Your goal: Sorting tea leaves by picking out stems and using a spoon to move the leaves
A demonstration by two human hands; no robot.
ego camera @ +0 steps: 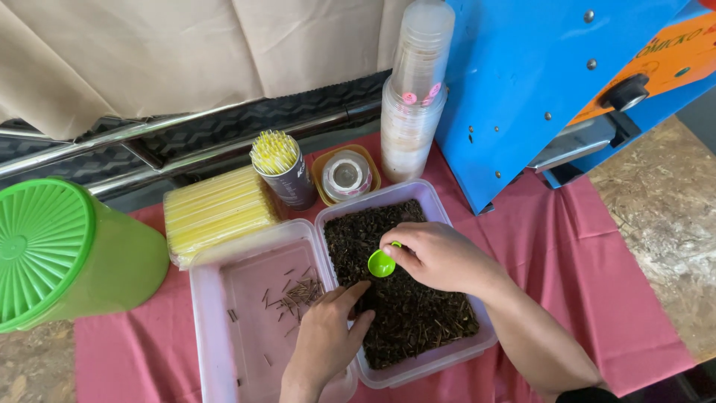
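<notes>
right hand (440, 257) — grip pinching green scoop (381, 263) | left hand (328, 336) — fingers spread on tea tub (447, 351)

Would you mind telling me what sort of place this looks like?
Probably a small drink stall: stacked clear plastic cups, a can of yellow straws and a blue machine stand on the red-clothed table, by a tub of dark dried leaves.

Behind the two tubs (418, 201), straws (274, 153), a tape roll (346, 175) and stacked cups (414, 97) crowd the way. The blue machine (522, 82) blocks the right rear, the green jug (67, 254) the left. Red cloth (582, 261) lies open to the right.
</notes>
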